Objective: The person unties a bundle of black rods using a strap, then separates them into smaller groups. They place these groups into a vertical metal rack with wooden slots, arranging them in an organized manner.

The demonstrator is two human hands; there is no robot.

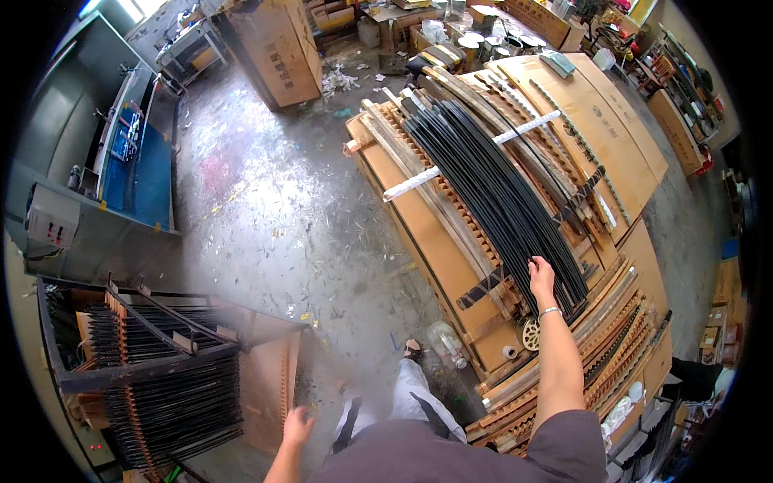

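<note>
My right hand (pixel 543 278) reaches over the near part of a bundle of long, thin black rods (pixel 491 173). Its thumb and fingers are pinched together at one rod; the exact grip is small in view. Under the rods run two white-wrapped crossbars (pixel 412 183) and dark-wrapped ones. Low on the left, my left hand (pixel 299 427) hangs in the air with loosely bent fingers slightly apart, holding nothing visible. Close to it stands a dark metal rack (pixel 137 372) stacked with many black rods on notched wooden strips.
Cardboard (pixel 620 121) covers the table, which also carries notched wooden strips (pixel 600 346) and a yellowish slotted wheel (pixel 531 334). A clear plastic bottle (pixel 445 344) lies by the table's edge. A tall carton (pixel 274 56) stands ahead; a blue-lined metal booth (pixel 129 153) is at left.
</note>
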